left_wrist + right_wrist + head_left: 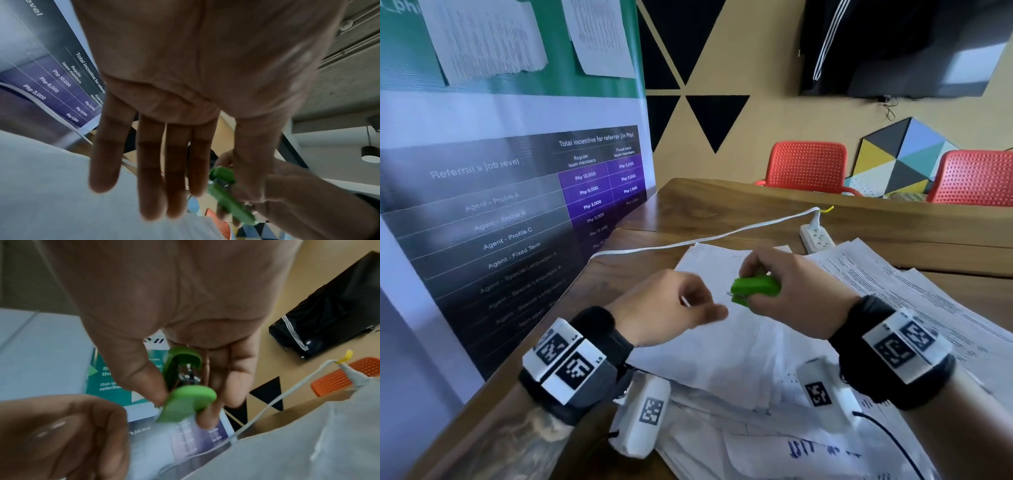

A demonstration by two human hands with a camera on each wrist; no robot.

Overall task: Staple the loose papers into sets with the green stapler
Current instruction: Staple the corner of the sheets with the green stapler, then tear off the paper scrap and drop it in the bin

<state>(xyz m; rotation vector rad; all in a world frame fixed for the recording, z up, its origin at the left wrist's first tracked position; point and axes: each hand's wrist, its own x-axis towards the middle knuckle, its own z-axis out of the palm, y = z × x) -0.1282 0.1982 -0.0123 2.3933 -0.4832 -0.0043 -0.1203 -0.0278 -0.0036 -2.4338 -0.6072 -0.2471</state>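
Observation:
My right hand point(774, 274) grips the small green stapler point(755, 287) above the loose white papers point(736, 346) spread over the wooden table point(722, 209). In the right wrist view the thumb and fingers pinch the stapler point(185, 386) from both sides, and its mouth is slightly open with the metal inside showing. My left hand point(688, 305) hovers just left of the stapler with nothing in it. Its fingers point(152, 170) are straight in the left wrist view, with the stapler point(228, 194) close beside them. No paper sits between the stapler's halves.
Printed sheets point(914, 301) fan out to the right. A white power strip point(816, 236) and its cable point(688, 241) lie behind the papers. A large banner point(517, 205) stands along the table's left edge. Red chairs point(808, 164) stand beyond the far edge.

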